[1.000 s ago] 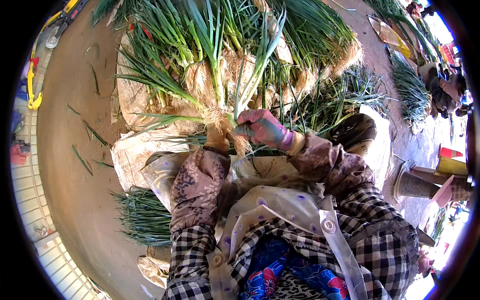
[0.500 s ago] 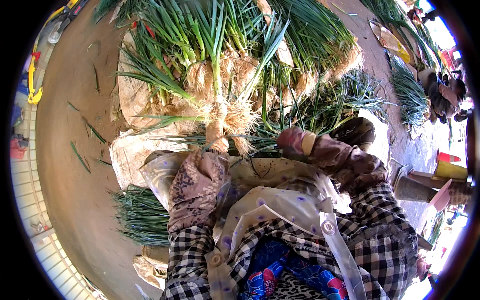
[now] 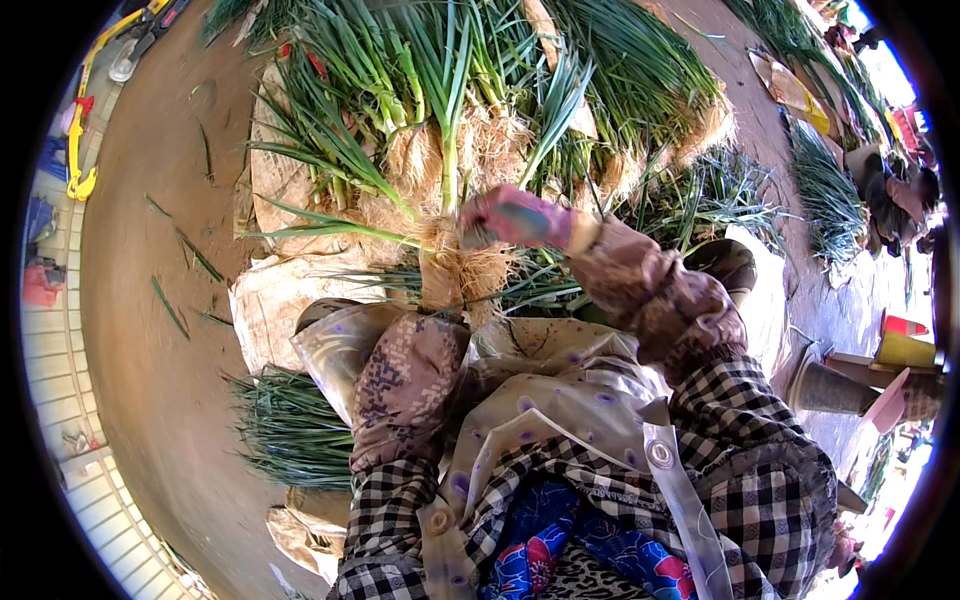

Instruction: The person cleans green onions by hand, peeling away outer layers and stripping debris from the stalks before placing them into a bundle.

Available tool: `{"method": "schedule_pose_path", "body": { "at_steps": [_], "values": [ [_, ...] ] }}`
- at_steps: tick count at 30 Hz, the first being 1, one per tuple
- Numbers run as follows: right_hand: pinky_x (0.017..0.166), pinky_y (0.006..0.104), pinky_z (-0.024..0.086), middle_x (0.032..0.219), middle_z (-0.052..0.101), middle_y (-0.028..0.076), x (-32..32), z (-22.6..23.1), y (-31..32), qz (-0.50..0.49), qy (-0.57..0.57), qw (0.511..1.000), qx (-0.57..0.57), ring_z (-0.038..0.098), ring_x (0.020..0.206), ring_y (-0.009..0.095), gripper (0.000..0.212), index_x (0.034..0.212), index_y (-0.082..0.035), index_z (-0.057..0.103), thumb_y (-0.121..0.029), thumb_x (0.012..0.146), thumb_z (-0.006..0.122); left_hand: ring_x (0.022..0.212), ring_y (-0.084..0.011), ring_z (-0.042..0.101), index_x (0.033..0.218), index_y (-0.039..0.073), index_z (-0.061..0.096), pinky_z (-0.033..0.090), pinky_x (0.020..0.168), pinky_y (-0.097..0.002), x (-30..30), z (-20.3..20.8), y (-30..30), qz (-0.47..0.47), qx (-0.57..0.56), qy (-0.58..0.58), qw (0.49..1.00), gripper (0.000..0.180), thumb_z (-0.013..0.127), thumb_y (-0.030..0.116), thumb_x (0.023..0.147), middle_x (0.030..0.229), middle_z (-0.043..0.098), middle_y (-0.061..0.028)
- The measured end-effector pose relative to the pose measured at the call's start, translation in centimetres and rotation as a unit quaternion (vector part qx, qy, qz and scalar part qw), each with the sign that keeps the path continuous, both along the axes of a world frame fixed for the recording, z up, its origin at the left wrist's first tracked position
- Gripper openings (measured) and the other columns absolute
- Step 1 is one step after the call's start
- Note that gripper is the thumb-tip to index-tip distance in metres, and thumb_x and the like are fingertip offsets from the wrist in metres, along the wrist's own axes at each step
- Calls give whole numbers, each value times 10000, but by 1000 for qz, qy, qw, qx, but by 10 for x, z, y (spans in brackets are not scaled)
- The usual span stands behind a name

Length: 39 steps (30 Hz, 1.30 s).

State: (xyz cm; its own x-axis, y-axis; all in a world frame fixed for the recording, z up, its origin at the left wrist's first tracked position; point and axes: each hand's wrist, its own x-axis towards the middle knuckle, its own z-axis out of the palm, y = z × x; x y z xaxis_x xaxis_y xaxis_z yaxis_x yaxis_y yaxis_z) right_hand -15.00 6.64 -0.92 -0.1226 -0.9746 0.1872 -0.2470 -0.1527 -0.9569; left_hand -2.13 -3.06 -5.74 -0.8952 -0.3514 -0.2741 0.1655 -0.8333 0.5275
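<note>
My left hand [image 3: 440, 278], in a tan covering, is closed around the root end of a few green onions [image 3: 449, 178]. Their pale stalks and stringy roots [image 3: 487, 268] spread out beside it, and the green leaves point away from me. My right hand [image 3: 512, 215] wears a pinkish glove with a greyish patch and is slightly blurred. Its fingers are curled in next to the stalks, just above the roots; what they hold, if anything, is hidden. Directly beyond both hands lies a heap of green onions [image 3: 380, 85] with tan roots.
Another bundle [image 3: 670, 70] lies at the far right, above loose leaves [image 3: 710, 195]. Cut green tops [image 3: 295, 428] are stacked by my left side. Pale sacking [image 3: 275, 310] covers the ground. A grey bucket [image 3: 835, 388] and a person [image 3: 900, 190] are at right.
My right hand has swung left and away from me, from beside the loose leaves to the stalks. My left hand keeps its hold on the green onions with little movement.
</note>
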Motion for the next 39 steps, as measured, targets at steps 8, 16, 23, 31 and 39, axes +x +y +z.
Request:
{"method": "schedule_pose_path", "body": {
  "at_steps": [8, 16, 23, 31, 39],
  "values": [
    [777, 266, 446, 936, 575, 114, 65, 38, 49, 288, -165, 929, 163, 559, 869, 195, 413, 883, -7, 597, -409, 831, 521, 870, -233, 571, 1122, 38, 494, 497, 719, -356, 3, -20, -8, -63, 29, 17, 997, 312, 474, 141, 828, 1015, 551, -127],
    [496, 250, 436, 783, 589, 112, -48, 49, -15, -322, -427, 841, 87, 541, 565, 150, 182, 872, 9, 544, -162, 824, 586, 822, -220, 554, 1035, 11, 519, 498, 731, -340, -7, 3, 13, -48, 171, 42, 983, 235, 470, 166, 867, 930, 556, -102],
    [397, 226, 363, 653, 580, 56, -65, 11, -22, -367, -353, 857, 83, 496, 479, 101, 225, 875, 8, 576, -164, 770, 675, 836, -212, 571, 1083, -3, 494, 524, 702, -326, -7, -14, 20, 4, -137, 54, 989, 248, 522, 25, 839, 989, 556, -127],
    [551, 278, 458, 714, 574, 22, -59, 25, -16, -342, -424, 834, 85, 537, 593, 126, 241, 843, -66, 549, -249, 763, 682, 769, -198, 582, 1078, -14, 497, 525, 656, -306, -2, -3, 27, 2, -118, 55, 992, 256, 545, 25, 830, 922, 572, -105],
    [482, 232, 459, 771, 579, 90, -40, 36, -20, -321, -486, 812, 14, 544, 596, 124, 97, 830, 2, 539, -32, 783, 617, 738, -148, 581, 1008, -9, 506, 514, 631, -266, -5, 18, 17, 66, -108, 10, 992, 198, 534, 125, 866, 860, 585, -94]
  ]
}}
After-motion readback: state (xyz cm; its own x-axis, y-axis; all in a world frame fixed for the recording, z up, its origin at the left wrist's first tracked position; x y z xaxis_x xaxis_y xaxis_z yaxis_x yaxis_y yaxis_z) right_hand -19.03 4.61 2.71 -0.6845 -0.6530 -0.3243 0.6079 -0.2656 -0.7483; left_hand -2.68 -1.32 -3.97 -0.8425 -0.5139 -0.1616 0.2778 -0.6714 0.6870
